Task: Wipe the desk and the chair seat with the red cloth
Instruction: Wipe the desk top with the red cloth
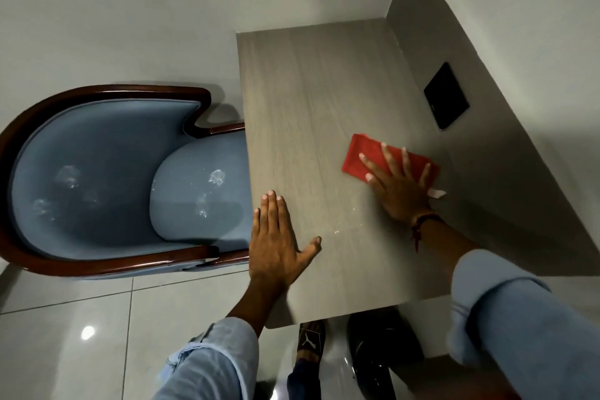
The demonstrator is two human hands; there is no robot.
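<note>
While our right hand (401, 183) lies flat with its fingers spread wide, it presses down on the red cloth (367, 156). The cloth is folded into a flat shape and sits on the desk (311, 101), close to the grey back panel (487, 153) on the right side. A small white tag (436, 193) sticks out from the cloth just beside our wrist. We wear a thin red band (422, 221) on that wrist, and a light blue sleeve (506, 318) is rolled up on the arm.

Our left hand (279, 243) holds nothing. It lies flat on the left edge of the desk, with four fingers close together and the thumb sticking out to the side. Between our two hands we see a few small wet spots (336, 231) on the desk top.

A black plate (446, 96) is set into the back panel, above the cloth.

The chair (107, 178) stands to the left of the desk, and part of it is tucked under the desk edge. Its blue chair seat (198, 188) has white smudges on it, and so does the blue back. The frame is dark brown wood. Below the desk we see a black shoe (311, 338) on the shiny floor tiles (65, 344).
</note>
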